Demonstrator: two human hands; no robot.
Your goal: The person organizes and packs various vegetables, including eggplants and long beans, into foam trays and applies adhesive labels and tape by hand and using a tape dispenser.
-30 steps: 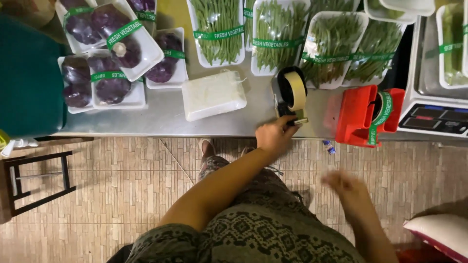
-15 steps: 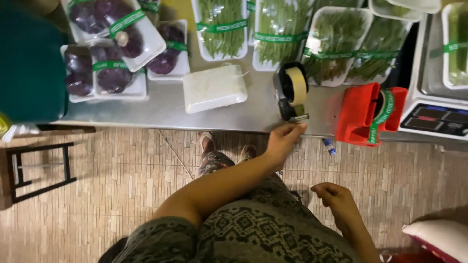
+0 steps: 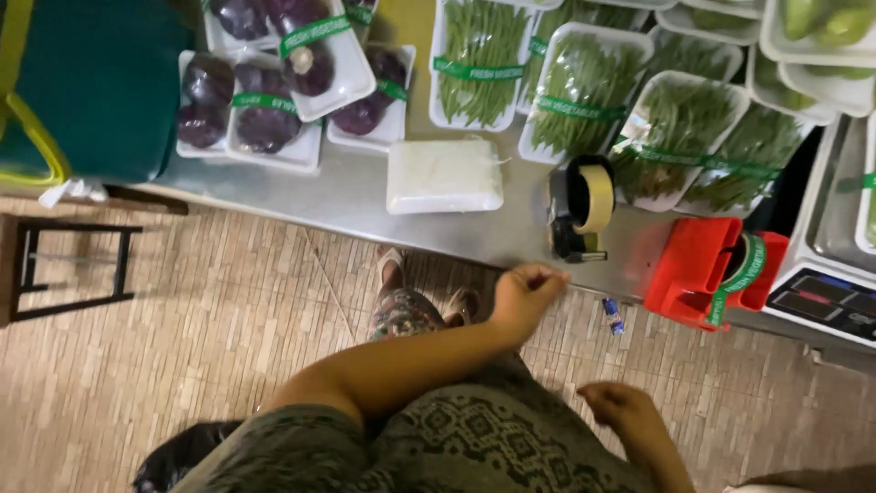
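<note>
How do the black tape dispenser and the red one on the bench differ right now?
The black tape dispenser carries a pale yellowish roll; the red tape dispenser carries a green printed band. The black one stands nearer the left hand, just beyond its fingertips; the red one sits further right, beside the scale. The black one is narrow and upright; the red one is wider and boxier. Both rest near the edge of the metal bench, untouched by either hand.
</note>
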